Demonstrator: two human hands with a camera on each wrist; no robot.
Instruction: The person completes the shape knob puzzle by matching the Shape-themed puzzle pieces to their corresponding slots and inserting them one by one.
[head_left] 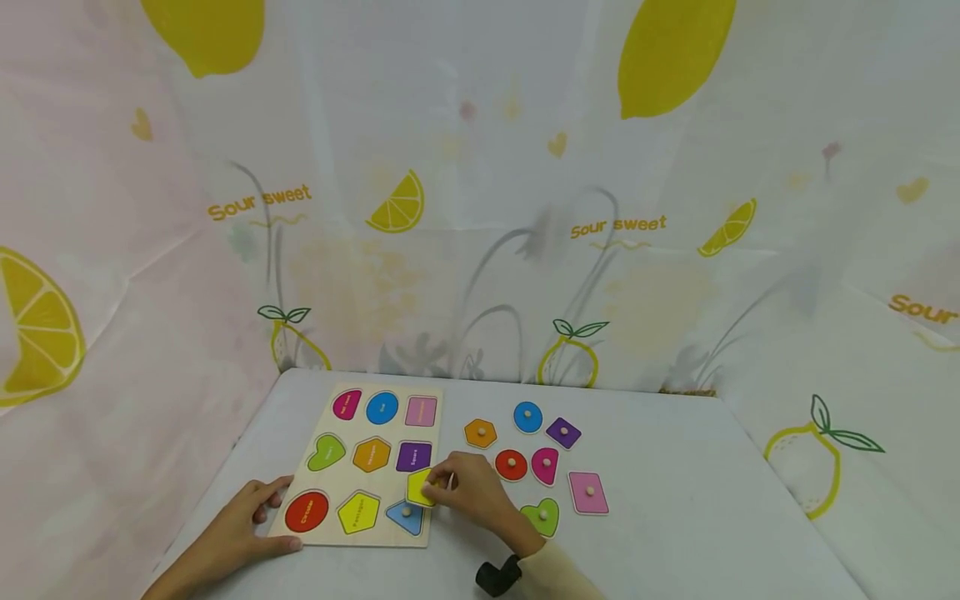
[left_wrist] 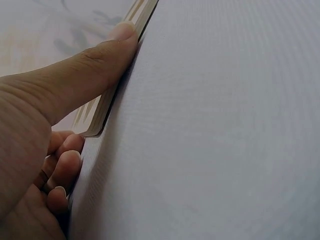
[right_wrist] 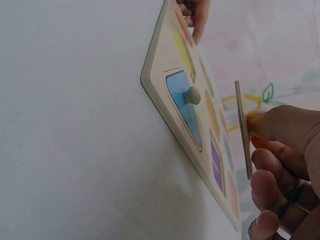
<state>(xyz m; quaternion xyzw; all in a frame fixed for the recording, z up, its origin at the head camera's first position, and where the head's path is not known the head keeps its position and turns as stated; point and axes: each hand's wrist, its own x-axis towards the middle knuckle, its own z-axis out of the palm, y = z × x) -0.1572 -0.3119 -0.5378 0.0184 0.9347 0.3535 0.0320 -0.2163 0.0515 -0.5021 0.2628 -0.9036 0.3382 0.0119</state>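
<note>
The wooden puzzle board (head_left: 341,479) lies on the table, printed with coloured shapes. My left hand (head_left: 234,527) grips its near left corner, the thumb (left_wrist: 95,67) against the front edge and the fingers curled at the left side. A yellow pentagon piece (head_left: 417,490) is pinched by its knob in my right hand (head_left: 476,493). In the right wrist view the piece (right_wrist: 242,132) stands edge-on, raised apart from the board. Below it, a blue triangle piece (head_left: 408,522) with a knob sits in the board's near right recess. The printed yellow pentagon (head_left: 358,511) is uncovered.
Right of the board lie knobbed pieces: an orange hexagon (head_left: 480,433), blue circle (head_left: 528,417), purple square (head_left: 563,432), red circle (head_left: 511,465), magenta half circle (head_left: 545,467), pink rectangle (head_left: 588,493) and green heart (head_left: 546,517), partly behind my right wrist. A lemon-printed curtain (head_left: 480,275) hangs behind.
</note>
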